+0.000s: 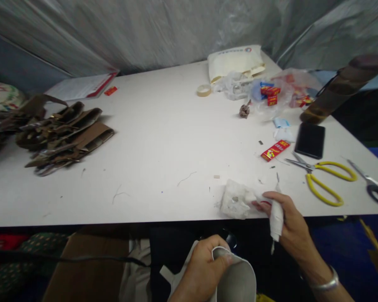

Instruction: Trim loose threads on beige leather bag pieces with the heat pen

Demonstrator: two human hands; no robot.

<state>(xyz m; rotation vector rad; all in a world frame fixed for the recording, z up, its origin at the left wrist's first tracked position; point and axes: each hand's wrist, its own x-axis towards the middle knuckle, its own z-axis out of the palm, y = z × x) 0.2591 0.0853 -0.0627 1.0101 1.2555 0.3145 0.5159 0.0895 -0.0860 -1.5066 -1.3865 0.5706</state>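
Two bare hands meet the near edge of a smooth white table (164,142). In front of that edge, the left hand (204,268) pinches the rim of a pliable off-white piece (237,279), its mouth curved into a rounded opening. The right hand (291,218) grips a slim white-wrapped tool (276,222) with thin ends protruding, fingertips beside a crumpled, translucent white wad (234,201). Looped yellow-handled scissors (318,166) lie nearby.

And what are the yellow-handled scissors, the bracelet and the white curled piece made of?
Yellow-handled scissors: shiny grey blades, seemingly metal; handles probably plastic, evenly coloured.
Bracelet: likely polished metal, since it gleams silver.
White curled piece: matte, maybe leather or vinyl, as it bends smoothly.
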